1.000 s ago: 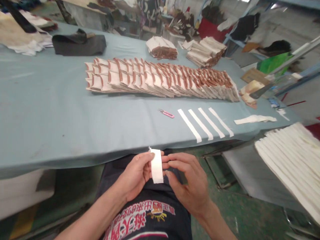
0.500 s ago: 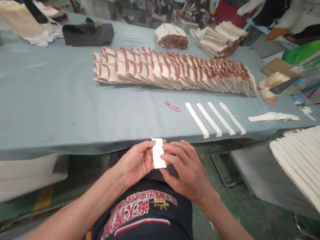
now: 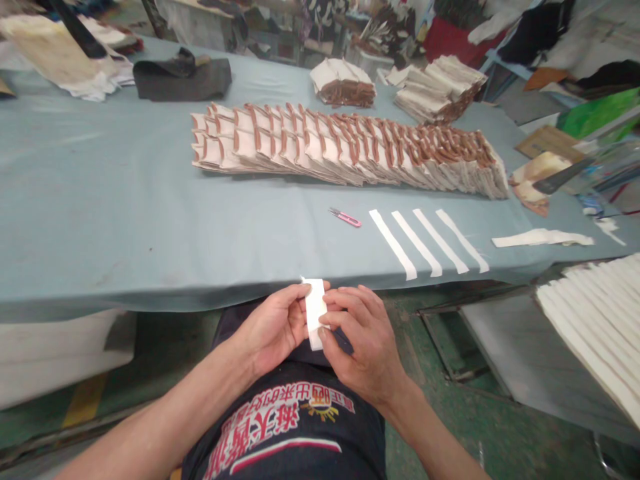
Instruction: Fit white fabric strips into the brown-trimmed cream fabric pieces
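A small white folded strip [image 3: 315, 308] is held upright just in front of the table's near edge, above my lap. My left hand [image 3: 273, 328] pinches its left side with thumb and fingers closed on it. My right hand [image 3: 361, 347] grips its right side, fingers curled over the lower part. Several flat white strips [image 3: 427, 241] lie side by side on the blue-grey table [image 3: 125, 207] to the right of my hands. A pink thread snip [image 3: 345, 217] lies just left of them.
A long fanned row of cream pieces with brown trim [image 3: 350, 147] runs across the table's middle. Two more stacks [image 3: 440, 83] sit behind it, dark cloth [image 3: 183, 77] at the back left. A loose white strip [image 3: 543, 237] lies far right, above stacked white material [image 3: 595, 320].
My right hand's fingers have closed in over the strip, covering more of its lower part. The view shifted slightly; the strip stays between both hands.
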Tool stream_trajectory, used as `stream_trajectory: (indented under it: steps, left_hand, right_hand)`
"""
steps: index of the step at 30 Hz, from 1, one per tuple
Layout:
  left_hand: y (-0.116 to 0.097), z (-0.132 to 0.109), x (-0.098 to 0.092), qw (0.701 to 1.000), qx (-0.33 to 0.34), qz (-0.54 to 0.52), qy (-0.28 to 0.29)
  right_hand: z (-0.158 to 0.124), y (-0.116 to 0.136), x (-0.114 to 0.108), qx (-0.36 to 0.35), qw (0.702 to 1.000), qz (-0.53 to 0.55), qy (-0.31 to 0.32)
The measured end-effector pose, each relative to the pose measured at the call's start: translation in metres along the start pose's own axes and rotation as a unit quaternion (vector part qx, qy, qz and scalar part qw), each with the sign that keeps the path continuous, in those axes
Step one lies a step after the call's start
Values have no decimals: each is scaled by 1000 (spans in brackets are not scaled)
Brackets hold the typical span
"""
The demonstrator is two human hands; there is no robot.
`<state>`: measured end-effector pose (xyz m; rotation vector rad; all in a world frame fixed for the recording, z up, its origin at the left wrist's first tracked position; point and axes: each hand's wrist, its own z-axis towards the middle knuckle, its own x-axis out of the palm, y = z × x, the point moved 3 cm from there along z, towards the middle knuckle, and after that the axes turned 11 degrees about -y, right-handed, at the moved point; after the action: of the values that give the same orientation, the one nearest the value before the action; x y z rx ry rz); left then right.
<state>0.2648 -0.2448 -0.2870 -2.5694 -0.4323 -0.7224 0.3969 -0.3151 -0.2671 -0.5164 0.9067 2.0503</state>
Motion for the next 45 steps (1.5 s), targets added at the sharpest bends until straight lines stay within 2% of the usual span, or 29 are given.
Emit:
stream_trajectory:
  steps: [4,9,15,18,23,26,29,34,38,41,45]
  left_hand:
    - [1,1,-4,1000,7,14,-1]
    - [2,1,-11,999,24,36,4]
    - [5,-3,-15,989,16,28,145]
    - [9,-4,-17,983,24,45,176]
    - [17,0,-20,980,79,99,155]
    - [19,4,-23,974,130,135,129]
    - [21,8,-26,964,180,167,102]
    - [27,4,-25,953,189,218,93]
    - [27,-2,-23,930,216,274,114]
    - [28,-1,-25,922,235,275,136]
    - [31,8,-27,922,246,280,110]
  right_hand:
    - [1,1,4,23,999,25,-14]
    - [0,-1,7,96,991,84,-45]
    - [-3,-5,14,115,987,80,-83]
    - [-6,-8,18,110,988,73,-82]
    - [-12,-10,23,106,989,78,-65]
    - [-15,-11,26,182,973,131,-56]
    - [-18,-14,29,281,939,190,-49]
    - [-16,-28,25,405,881,237,-66]
    - [-9,-31,18,422,868,252,-74]
    - [-6,-27,19,429,860,268,-62]
    - [-6,-23,20,436,856,271,-62]
